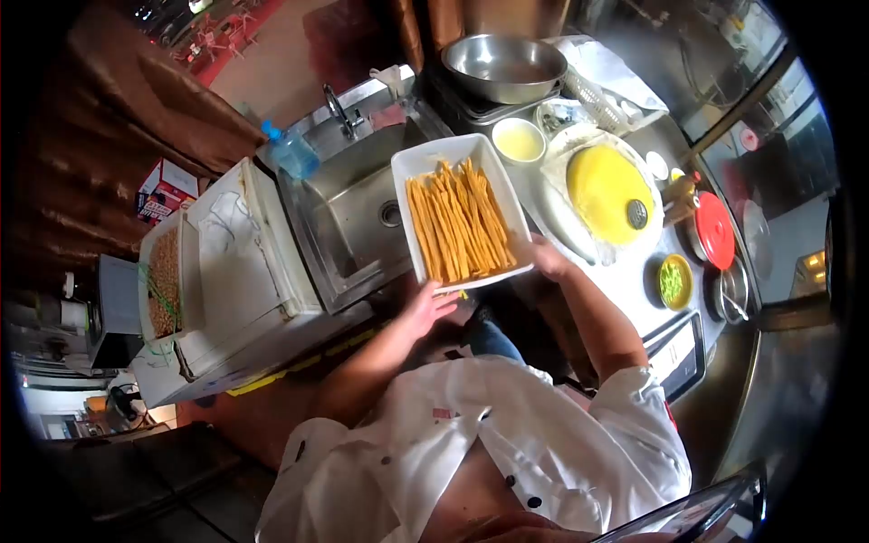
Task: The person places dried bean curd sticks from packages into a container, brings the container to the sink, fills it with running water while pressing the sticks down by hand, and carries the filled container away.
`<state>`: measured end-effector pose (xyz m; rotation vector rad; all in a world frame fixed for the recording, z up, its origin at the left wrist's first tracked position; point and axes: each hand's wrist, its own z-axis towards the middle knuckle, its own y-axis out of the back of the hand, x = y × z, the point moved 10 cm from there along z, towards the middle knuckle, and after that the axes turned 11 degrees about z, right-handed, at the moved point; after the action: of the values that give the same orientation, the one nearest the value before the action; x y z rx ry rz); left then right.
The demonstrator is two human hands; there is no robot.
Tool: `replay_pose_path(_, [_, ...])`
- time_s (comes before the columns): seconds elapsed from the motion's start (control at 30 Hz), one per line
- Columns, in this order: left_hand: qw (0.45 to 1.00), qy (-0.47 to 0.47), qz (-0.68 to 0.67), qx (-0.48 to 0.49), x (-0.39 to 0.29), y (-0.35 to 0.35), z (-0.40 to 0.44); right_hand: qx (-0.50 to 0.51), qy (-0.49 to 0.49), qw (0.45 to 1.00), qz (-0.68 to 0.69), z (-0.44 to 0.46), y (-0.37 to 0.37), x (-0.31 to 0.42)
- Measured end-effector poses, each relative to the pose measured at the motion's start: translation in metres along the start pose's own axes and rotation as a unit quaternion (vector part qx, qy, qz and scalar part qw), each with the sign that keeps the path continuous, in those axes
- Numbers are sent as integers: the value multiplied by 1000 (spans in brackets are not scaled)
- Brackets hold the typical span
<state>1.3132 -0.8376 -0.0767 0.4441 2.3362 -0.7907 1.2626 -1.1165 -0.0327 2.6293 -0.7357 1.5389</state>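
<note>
A white rectangular tray [405, 172] is held up over the right side of the sink, tilted a little. Long, wrinkled golden-orange sticks [460, 222] that look like dried tofu skin lie lengthwise inside it. At the tray's near left corner, my left hand [425, 309] supports it, fingers partly under the edge. My right hand [549, 259] grips the near right corner, with some fingers hidden behind the wall.
The metal sink [348, 226] has a tap [340, 110] and a blue pump bottle [291, 152]. A steel pan [503, 68], a yellow-topped round [602, 185], a red lid [714, 231] and a green-filled bowl [673, 281] stand right. A nut-like-filled tray [190, 281] stands left.
</note>
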Motion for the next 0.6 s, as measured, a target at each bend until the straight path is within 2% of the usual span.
replay_pose_path(0.07, [999, 29, 9, 10, 2, -10, 34, -10, -24, 998, -56, 33, 30, 15])
replay_pose_path(0.1, [998, 49, 31, 11, 1, -13, 47, 39, 42, 990, -129, 44, 35, 35])
replay_pose_path(0.17, [994, 85, 65, 12, -3, -8, 62, 30, 53, 950, -308, 94, 80, 26])
replay_pose_path(0.2, [991, 88, 102, -3, -27, -10, 52, 15, 62, 911, -407, 96, 85, 43])
replay_pose_path(0.23, [986, 90, 139, -19, -54, -10, 40, 15, 70, 911, -406, 98, 86, 50])
replay_pose_path(0.27, [982, 73, 163, -64, -68, 10, 42, -38, 63, 871, -486, 73, 64, 95])
replay_pose_path(0.3, [974, 57, 189, -108, -82, 34, 44, -111, 98, 852, -502, 53, 56, 127])
replay_pose_path(0.33, [968, 14, 225, -109, -99, 62, 58, -161, 135, 820, -533, 45, 55, 139])
replay_pose_path(0.37, [953, 5, 274, -132, -117, 94, 73, -164, 206, 820, -508, 32, 40, 156])
replay_pose_path(0.4, [944, -40, 297, -139, -144, 117, 90, -151, 206, 853, -455, 27, 26, 164])
replay_pose_path(0.43, [909, -60, 377, -166, -162, 160, 126, -139, 201, 883, -400, 19, 9, 167])
replay_pose_path(0.47, [849, -79, 489, -186, -200, 183, 151, -119, 174, 914, -346, 13, -10, 161])
replay_pose_path(0.5, [821, -126, 515, -211, -245, 190, 169, -103, 153, 939, -291, 14, -29, 157])
replay_pose_path(0.53, [808, -157, 526, -213, -293, 187, 186, -85, 171, 945, -266, 15, -49, 149])
replay_pose_path(0.6, [773, -290, 510, -239, -370, 208, 251, -61, 102, 960, -253, 15, -99, 142])
